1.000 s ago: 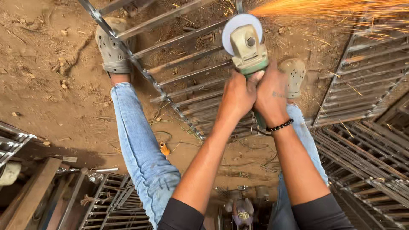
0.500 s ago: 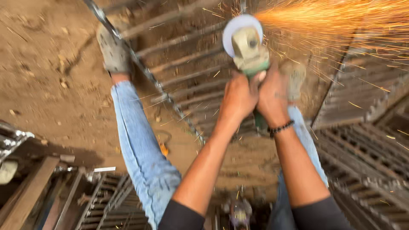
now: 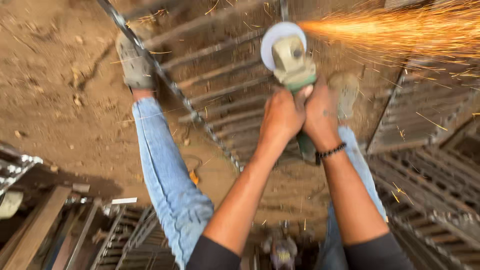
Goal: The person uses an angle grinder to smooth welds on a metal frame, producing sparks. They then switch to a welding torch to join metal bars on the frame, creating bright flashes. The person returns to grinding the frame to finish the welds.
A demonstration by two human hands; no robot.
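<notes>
My left hand (image 3: pixel 281 117) and my right hand (image 3: pixel 320 117) are clasped side by side around the green body of an angle grinder (image 3: pixel 292 65). Its round disc guard (image 3: pixel 275 37) points away from me, down onto a metal grille frame (image 3: pixel 210 75) lying on the dirt. A stream of orange sparks (image 3: pixel 400 30) shoots to the right from the disc. A black bead bracelet (image 3: pixel 331 151) sits on my right wrist. My legs in blue jeans straddle the frame, with my left foot (image 3: pixel 135 65) on its edge bar.
More metal grilles (image 3: pixel 425 165) are stacked at the right. Steel bars and frames (image 3: pixel 75 235) lie at the lower left. Brown dirt ground (image 3: pixel 60 100) spreads to the left. A small orange object (image 3: pixel 193 176) lies on the ground between my legs.
The grinder and both hands stay in place on the frame. The spark stream keeps flying right and looks denser. The view shifted slightly and blurred.
</notes>
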